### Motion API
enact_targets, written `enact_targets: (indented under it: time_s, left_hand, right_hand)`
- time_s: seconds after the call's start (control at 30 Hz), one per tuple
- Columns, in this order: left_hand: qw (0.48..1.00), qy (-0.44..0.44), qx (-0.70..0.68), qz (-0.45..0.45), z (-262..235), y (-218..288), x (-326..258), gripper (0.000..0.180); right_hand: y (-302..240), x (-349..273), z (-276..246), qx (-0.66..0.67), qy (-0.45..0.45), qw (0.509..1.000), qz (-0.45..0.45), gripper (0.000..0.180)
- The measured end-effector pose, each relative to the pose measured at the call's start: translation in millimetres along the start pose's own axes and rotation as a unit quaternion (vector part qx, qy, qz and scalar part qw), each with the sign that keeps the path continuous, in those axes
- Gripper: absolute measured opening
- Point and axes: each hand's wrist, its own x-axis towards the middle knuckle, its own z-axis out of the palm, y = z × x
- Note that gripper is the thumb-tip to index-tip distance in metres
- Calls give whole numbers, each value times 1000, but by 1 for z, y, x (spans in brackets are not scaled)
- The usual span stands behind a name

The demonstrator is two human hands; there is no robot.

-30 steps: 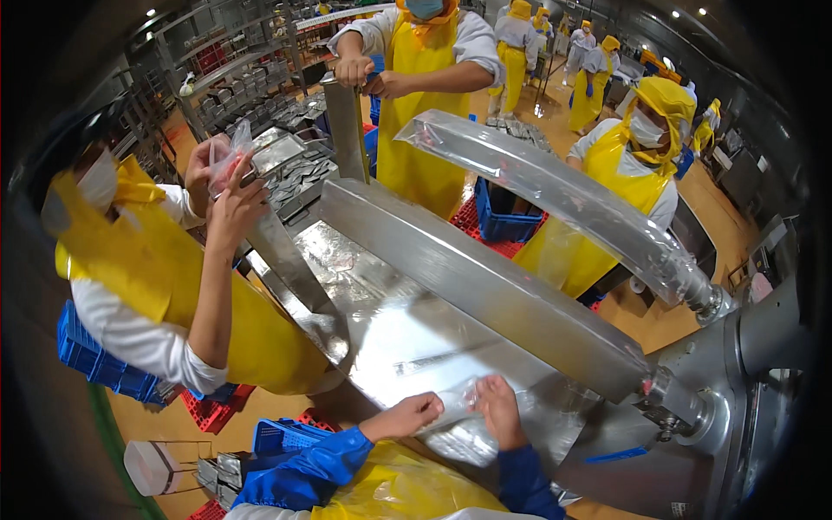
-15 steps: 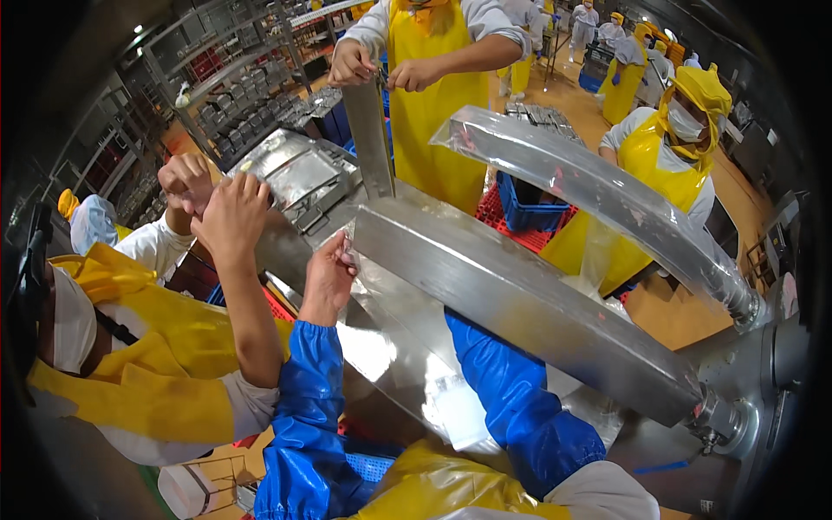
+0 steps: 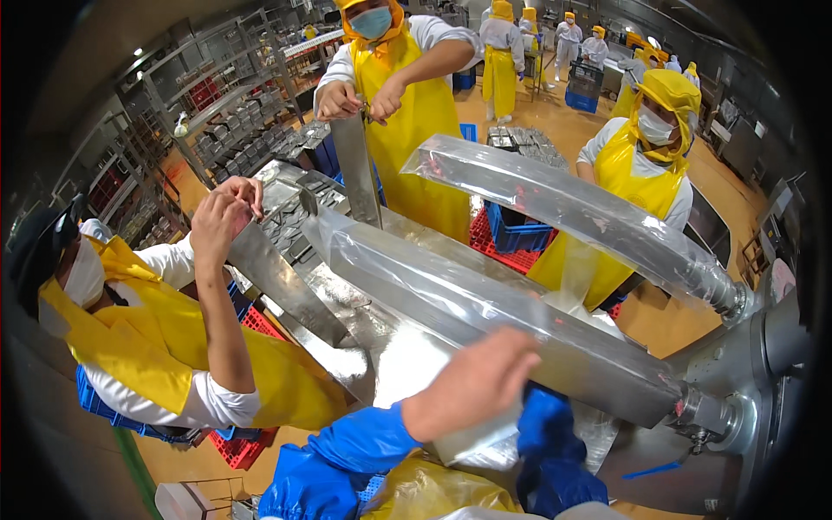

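A long rectangular metal form (image 3: 598,377) slants across the bench from the nozzle at right, with a clear plastic bag (image 3: 416,273) over its far part. My left hand (image 3: 475,381) is in front of the form's near side, smeared by motion; its fingers cannot be made out. My right forearm, in a blue sleeve (image 3: 550,446), reaches up to the form's underside. The right hand itself is hidden behind the left hand and the form. Whether either hand touches the bag does not show.
A second plastic-covered form (image 3: 563,204) runs behind the first. Co-workers stand at left, across the bench and at right. Two hold metal pieces (image 3: 286,282) upright or tilted over the steel bench (image 3: 394,368). Blue crates (image 3: 517,232) and red crates sit lower down.
My left hand has left the form's far end and moved right and nearer. The bag's loose end now sticks out past the form. The left co-worker's metal piece now shows over the bench.
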Motion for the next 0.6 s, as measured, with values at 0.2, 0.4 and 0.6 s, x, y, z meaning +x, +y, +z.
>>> enact_targets:
  time_s: [0.2, 0.4, 0.6]
  left_hand:
    - [941, -112, 248, 203, 12, 48, 31, 66]
    - [905, -86, 359, 212, 64, 33, 29, 94]
    - [911, -23, 356, 207, 142, 70, 25, 81]
  right_hand:
    - [-148, -180, -51, -21, 147, 949, -277, 33]
    - [-115, -330, -90, -95, 194, 975, 50, 24]
    - [-87, -424, -165, -153, 316, 921, 172, 21]
